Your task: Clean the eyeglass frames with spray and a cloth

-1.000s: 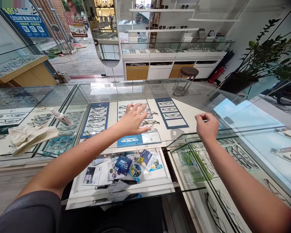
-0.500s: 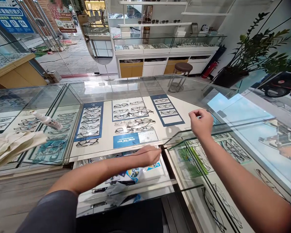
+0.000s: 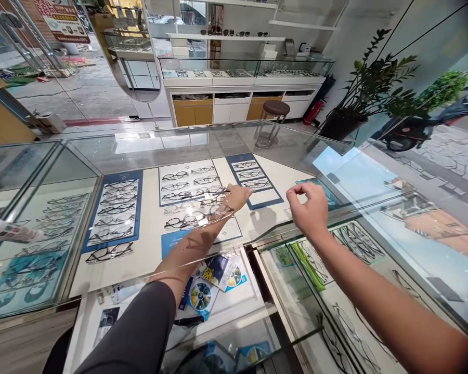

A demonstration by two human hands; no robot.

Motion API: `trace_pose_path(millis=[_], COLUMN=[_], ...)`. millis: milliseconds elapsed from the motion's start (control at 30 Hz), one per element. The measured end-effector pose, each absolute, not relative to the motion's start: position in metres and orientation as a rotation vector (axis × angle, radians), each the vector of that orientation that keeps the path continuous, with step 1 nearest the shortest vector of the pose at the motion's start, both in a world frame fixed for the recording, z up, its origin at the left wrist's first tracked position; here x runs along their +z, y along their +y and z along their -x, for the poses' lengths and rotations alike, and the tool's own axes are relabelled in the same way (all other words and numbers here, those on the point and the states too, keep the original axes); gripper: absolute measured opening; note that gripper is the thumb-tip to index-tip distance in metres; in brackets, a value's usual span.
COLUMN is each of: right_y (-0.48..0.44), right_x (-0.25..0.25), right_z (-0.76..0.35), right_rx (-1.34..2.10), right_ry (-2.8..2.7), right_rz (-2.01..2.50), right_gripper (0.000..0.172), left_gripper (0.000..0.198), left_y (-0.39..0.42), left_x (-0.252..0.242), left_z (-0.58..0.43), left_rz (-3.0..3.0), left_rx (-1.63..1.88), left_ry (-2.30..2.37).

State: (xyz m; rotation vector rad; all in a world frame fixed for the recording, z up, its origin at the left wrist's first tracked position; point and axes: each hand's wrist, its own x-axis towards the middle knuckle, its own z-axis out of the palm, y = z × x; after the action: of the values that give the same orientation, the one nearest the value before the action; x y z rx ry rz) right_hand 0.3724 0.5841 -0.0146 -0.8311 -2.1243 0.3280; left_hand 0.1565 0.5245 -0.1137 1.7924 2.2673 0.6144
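My left hand (image 3: 239,197) reaches forward over the cream display board, its forearm seen through glass and reflections. It is beside several eyeglasses (image 3: 187,221) in the middle and the blue-bordered panel of frames (image 3: 253,174). Its fingers curl away from me, mostly hidden, and I cannot make out what they hold. My right hand (image 3: 310,208) hovers above the right end of the case, thumb and forefinger curled together in a ring. Anything between those fingertips is too small to name. To the left lies another blue-bordered panel of eyeglasses (image 3: 119,208), with one pair (image 3: 109,253) below it.
An open drawer (image 3: 234,306) with leaflets and discs is below my left arm. Glass edges cross the counter. A white bottle (image 3: 13,230) lies at far left. Eyeglasses and a green strip (image 3: 308,265) are at right. Beyond stand a stool (image 3: 275,109) and a potted plant (image 3: 345,122).
My left hand has moved forward from above the drawer to the eyeglasses. The right hand stays raised, its finger ring now more visible. The view has shifted to the right.
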Motion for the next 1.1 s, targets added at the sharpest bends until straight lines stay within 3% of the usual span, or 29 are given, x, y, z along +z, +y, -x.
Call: trace_pose_path(millis=[200,433,933,1100], right_y=[0.583,0.577,0.576,0.583], right_x=[-0.012,-0.007,-0.003,-0.011], right_z=[-0.377,-0.383,-0.385,-0.385], right_rx=[0.502,0.638,0.759,0.745], right_ry=[-2.052,-2.052,-2.037,-2.031], right_rz=[0.873,0.899,0.983,0.947], right_gripper=[0.016,0.019,0.02,0.02], left_gripper=[0.032,0.048,0.02,0.025], left_y=[0.577,0.63,0.658,0.621], left_x=[-0.132,-0.156,-0.152,-0.132], left_z=[-0.153,-0.142,-0.139,-0.142], left_rz=[-1.769,-1.717,-1.794,-1.828], left_rx=[0.733,0.584,0.426,0.496], left_ry=[2.443,2.406,2.356,2.377])
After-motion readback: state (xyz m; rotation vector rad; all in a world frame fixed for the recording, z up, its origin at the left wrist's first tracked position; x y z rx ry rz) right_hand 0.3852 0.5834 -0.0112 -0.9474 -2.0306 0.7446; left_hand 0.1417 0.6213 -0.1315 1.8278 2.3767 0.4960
